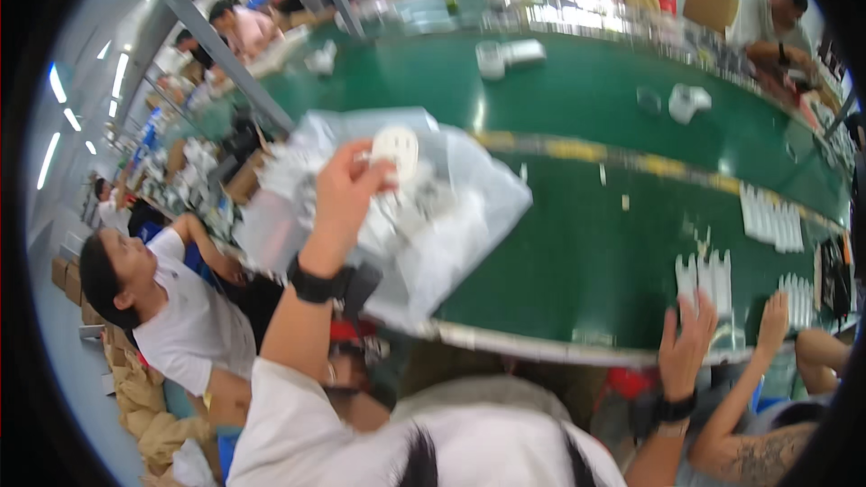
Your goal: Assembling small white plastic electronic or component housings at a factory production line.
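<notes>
My left hand (pixel 343 194) is closed on a white faceplate with rounded sides and small dark slots (pixel 395 151), gripped at its edge. It is raised over a large clear plastic bag (pixel 469 216), which lies open on the bench with many pale parts inside, blurred together. On the right, my right hand (pixel 687 343) rests at the bench's near edge with its fingers stretched out. Its fingertips reach the near ends of several long white plastic pieces (pixel 704 275) lying side by side; whether they touch is hard to tell.
A green workbench (pixel 559 261) carries a yellow-and-black line (pixel 613 156). More white strips (pixel 771 219) lie at the right, and white housings (pixel 510 56) lie farther back. A co-worker's hand (pixel 773 323) is close beside my right one. Another person (pixel 180 307) sits at my left.
</notes>
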{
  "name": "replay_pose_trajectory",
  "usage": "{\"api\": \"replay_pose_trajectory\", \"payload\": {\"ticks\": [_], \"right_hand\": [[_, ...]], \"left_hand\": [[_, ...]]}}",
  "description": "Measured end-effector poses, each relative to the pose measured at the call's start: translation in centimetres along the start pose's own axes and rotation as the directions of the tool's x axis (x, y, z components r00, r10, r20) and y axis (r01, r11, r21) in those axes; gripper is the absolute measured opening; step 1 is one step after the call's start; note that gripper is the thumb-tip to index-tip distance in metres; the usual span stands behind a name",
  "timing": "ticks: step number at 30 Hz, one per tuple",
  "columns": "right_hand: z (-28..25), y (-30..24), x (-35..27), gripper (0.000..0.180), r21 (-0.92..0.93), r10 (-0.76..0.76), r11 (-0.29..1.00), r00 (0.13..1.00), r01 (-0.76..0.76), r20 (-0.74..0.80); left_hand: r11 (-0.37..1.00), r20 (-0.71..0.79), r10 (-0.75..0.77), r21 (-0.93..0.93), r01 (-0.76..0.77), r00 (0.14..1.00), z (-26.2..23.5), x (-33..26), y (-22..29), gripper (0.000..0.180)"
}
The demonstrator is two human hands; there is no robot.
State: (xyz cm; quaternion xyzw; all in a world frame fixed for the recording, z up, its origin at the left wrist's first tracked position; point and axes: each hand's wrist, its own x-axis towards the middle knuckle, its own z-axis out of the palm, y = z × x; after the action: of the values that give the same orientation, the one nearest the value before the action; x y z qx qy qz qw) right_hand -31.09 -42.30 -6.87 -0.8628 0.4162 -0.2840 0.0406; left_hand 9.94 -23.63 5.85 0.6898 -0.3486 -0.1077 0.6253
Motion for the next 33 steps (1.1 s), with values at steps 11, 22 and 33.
{"api": "replay_pose_trajectory", "payload": {"ticks": [11, 22, 33], "right_hand": [[1.8, -0.5, -3.1, 0.029, -0.008, -0.002, 1.0, 0.989, 0.001, -0.147], [2.8, -0.2, -3.5, 0.024, 0.117, 0.069, 0.992, 0.982, -0.048, -0.178], [3.2, -0.4, -2.1, 0.019, 0.019, -0.053, 0.998, 0.976, 0.058, -0.212]], "left_hand": [[0.023, 0.042, 0.996, 0.741, -0.671, 0.08, -0.6, 13.6, 25.3, 0.027], [0.186, 0.09, 0.89, 0.824, -0.535, 0.447, -3.4, 29.5, 28.7, 0.041], [0.375, 0.956, -0.025, 0.28, -0.884, 0.292, 13.7, 10.3, 4.5, 0.028]]}}
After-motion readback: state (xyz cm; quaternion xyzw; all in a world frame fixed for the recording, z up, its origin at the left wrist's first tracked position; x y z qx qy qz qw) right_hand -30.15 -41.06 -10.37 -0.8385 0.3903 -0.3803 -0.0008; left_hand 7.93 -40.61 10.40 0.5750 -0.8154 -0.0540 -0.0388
